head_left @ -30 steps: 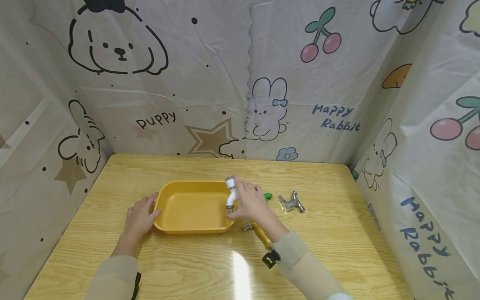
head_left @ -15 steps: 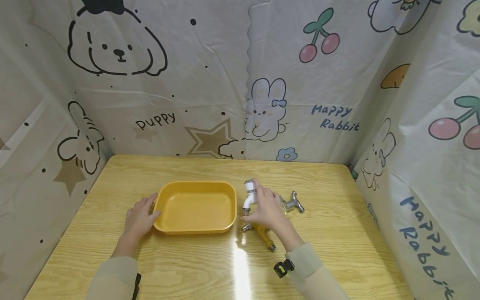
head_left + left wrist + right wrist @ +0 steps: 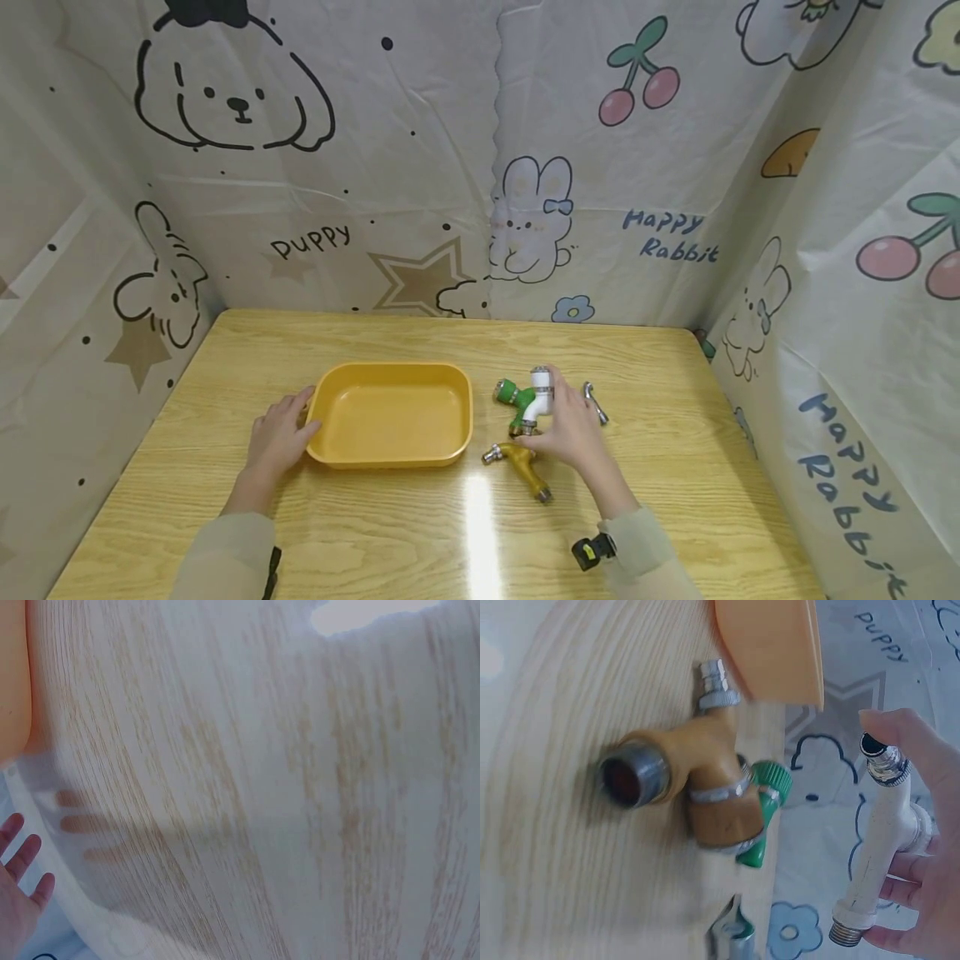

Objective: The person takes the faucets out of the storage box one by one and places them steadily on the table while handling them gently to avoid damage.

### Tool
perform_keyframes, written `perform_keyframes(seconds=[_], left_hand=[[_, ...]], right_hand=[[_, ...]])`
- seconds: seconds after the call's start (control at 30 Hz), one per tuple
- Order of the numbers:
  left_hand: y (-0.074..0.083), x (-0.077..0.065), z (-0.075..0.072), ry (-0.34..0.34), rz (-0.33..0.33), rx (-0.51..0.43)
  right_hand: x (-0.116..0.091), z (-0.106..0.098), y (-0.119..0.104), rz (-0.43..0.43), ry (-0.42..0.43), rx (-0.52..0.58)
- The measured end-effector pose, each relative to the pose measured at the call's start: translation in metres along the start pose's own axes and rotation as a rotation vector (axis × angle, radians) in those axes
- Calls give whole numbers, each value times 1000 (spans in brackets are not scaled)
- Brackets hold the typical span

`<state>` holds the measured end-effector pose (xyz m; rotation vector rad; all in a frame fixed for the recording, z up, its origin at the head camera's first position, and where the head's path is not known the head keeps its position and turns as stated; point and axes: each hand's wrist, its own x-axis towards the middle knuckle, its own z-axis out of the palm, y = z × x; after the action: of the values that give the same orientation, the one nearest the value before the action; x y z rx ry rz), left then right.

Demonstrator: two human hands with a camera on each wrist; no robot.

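My right hand [image 3: 576, 427] grips a white tap [image 3: 541, 398] with metal ends, held upright in the head view. The right wrist view shows the thumb at one metal end of the white tap [image 3: 881, 840] and fingers curled behind its body. Below that hand lies a yellow tap [image 3: 527, 473]; a green tap [image 3: 510, 393] is partly covered by the white one. A chrome tap [image 3: 597, 407] is mostly hidden behind the hand. At the left end of a yellow basin [image 3: 390, 462], my left hand [image 3: 276, 435] rests with fairly straight fingers and its thumb at the rim.
The wooden table [image 3: 360, 533] carries the basin left of centre and the taps to its right. Printed cloth [image 3: 420, 167] walls in the back and both sides. A bright reflection streaks the front of the tabletop.
My right hand has carried the white tap rightward, from over the basin's right edge to above the other taps. The left hand and basin have stayed in place.
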<state>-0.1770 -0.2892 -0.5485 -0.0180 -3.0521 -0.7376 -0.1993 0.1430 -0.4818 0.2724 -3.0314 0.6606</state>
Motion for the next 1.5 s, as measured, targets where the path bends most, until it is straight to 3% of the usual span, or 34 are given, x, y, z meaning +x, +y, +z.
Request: perform_keyframes(seconds=[0.67,1.5], left_hand=[[-2,0,4,12,-5,-14],[0,-1,1,2,-8,-15]], right_hand=[[-24,4,49,185,74,74],[-41,32,80,257,18,30]])
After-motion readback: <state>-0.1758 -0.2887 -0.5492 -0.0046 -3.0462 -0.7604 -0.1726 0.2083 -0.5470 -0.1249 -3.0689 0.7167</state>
